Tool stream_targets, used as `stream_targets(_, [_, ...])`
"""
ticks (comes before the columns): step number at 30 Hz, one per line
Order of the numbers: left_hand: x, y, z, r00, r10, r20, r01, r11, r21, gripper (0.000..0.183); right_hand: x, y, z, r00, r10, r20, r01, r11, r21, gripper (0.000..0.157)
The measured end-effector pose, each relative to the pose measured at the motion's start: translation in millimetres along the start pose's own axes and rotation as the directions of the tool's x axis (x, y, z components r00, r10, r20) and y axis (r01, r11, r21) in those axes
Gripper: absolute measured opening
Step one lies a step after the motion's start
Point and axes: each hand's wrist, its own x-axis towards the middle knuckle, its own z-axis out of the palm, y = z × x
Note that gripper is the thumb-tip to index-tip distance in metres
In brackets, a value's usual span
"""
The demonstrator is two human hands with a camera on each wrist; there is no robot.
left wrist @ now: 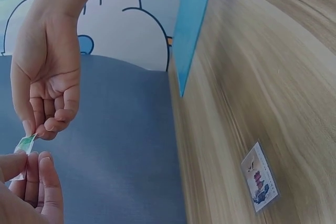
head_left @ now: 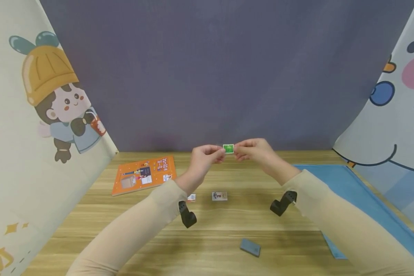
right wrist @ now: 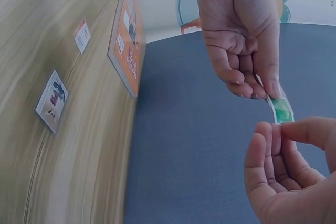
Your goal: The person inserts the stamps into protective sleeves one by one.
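Held up above the far part of the table is a small green stamp with a white border. My left hand pinches its left edge between thumb and fingertips. At the opposite edge, my right hand pinches it the same way. In the right wrist view the stamp looks slightly bent, with a pale strip beside the green. Below the hands, a small picture card that resembles a stamp lies flat on the wooden table. Partly behind the left wrist is a small white and red slip.
An orange booklet lies at the back left. To the right is a light-blue mat, partly under the right forearm. Near the front sits a small blue-grey flat block. A dark curtain-like backdrop rises behind the table.
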Motion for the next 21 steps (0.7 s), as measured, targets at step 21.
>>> stream_targets(21, [-0.7, 0.4, 0.6, 1.0, -0.025, 0.017, 0.025, 1.0, 0.018, 0.019, 2.6, 3.7, 10.3, 1.0, -0.005, -0.023, 0.006, 0.997, 0.078, 0.028])
